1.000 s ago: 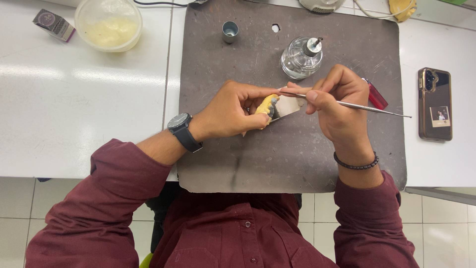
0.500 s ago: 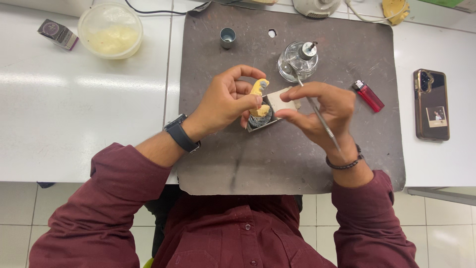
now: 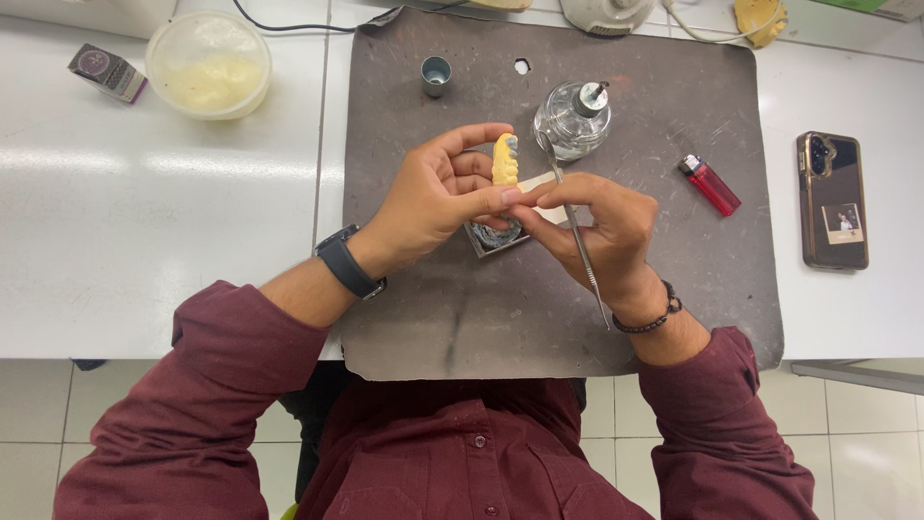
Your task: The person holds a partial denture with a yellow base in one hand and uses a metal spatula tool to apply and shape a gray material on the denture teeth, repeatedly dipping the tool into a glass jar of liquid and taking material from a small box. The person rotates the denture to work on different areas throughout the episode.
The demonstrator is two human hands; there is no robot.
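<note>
My left hand (image 3: pixel 438 197) holds a small yellow dental model (image 3: pixel 505 160) upright between thumb and fingers, above the dark grey mat (image 3: pixel 481 308). My right hand (image 3: pixel 602 226) grips a thin metal instrument (image 3: pixel 575 226), whose tip points up beside the model toward the glass spirit lamp (image 3: pixel 573 120). Under both hands lies a small square tin (image 3: pixel 493 238) with dark material, partly hidden, on a pale paper scrap.
A red lighter (image 3: pixel 710 184) lies right of the hands. A small metal cup (image 3: pixel 436 74) stands at the mat's top. A round plastic tub (image 3: pixel 209 65) and a small box (image 3: pixel 107 72) sit at the far left. A phone (image 3: pixel 832 199) lies at the right on the white table.
Both hands rose slightly off the mat. The left hand turned the yellow model upright. The instrument swung from pointing right to pointing up toward the lamp.
</note>
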